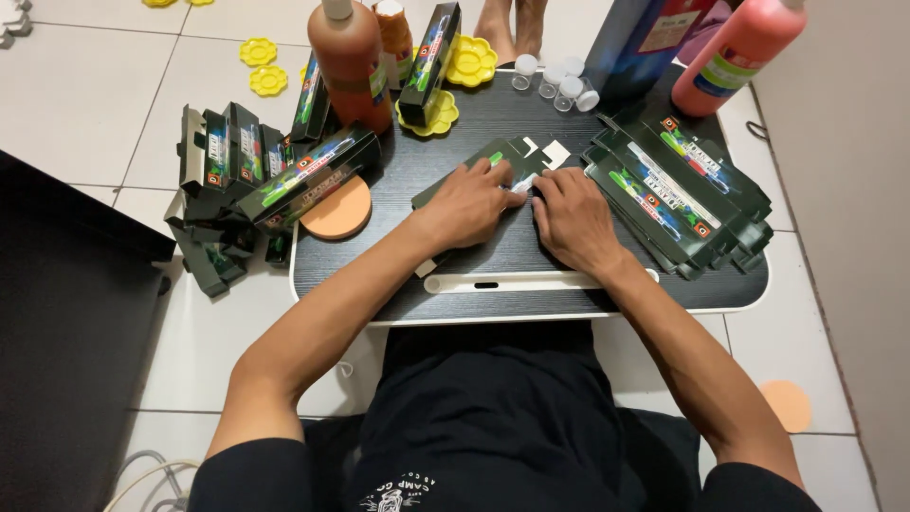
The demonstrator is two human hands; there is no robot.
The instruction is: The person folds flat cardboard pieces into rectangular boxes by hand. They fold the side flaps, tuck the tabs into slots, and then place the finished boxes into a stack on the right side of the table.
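While both hands press one flat dark-green printed carton blank (pixel 474 171) on the black lap table (pixel 474 275) | left hand (pixel 471 204), right hand (pixel 572 220) together, palms down; step: likely folding flaps | flat stack (pixel 678 190) at 3 o'clock; next needs firm creasing

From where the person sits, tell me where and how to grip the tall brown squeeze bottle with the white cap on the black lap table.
Grip the tall brown squeeze bottle around its round body, below the white cap, probably from the near right side. It stands upright; green cartons crowd its left and base.
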